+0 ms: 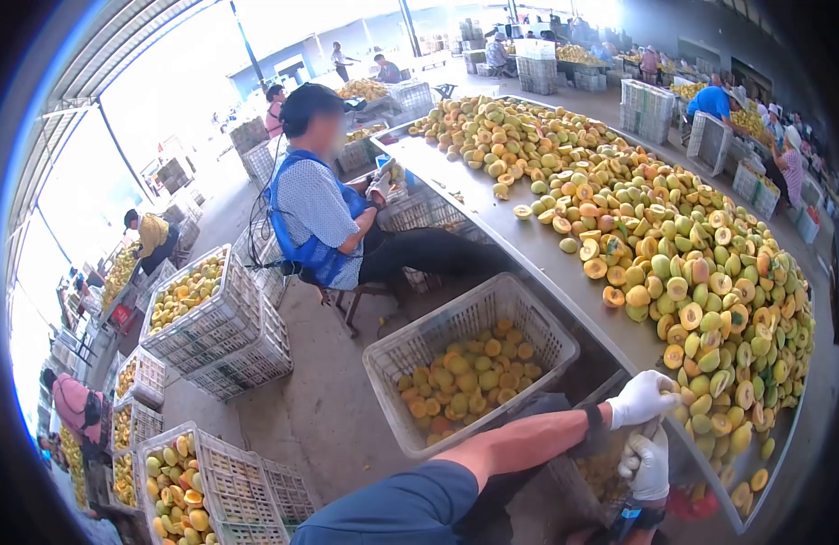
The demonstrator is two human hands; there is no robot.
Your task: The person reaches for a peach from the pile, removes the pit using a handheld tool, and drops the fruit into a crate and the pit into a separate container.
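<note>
My left hand [644, 400], in a white glove, reaches across from the lower left to the near edge of the metal table [546, 254]. Its fingers are curled together beside the pile of yellow-green peaches [701, 291], many cut in half with orange flesh showing. What the fingertips hold is hidden. Just below, my right hand [646, 465], also white-gloved, is closed in front of the table edge. A greyish piece shows at the top of its fingers, too small to name. Under my hands is a partly hidden crate [574, 486] with fruit in it.
A grey plastic crate [383, 372] of peaches stands on the floor by the table. Beyond it a person in a blue vest [315, 209] sits at the table. Stacked full crates [201, 327] stand to the left, another full crate [228, 490] at lower left. Other people work farther back.
</note>
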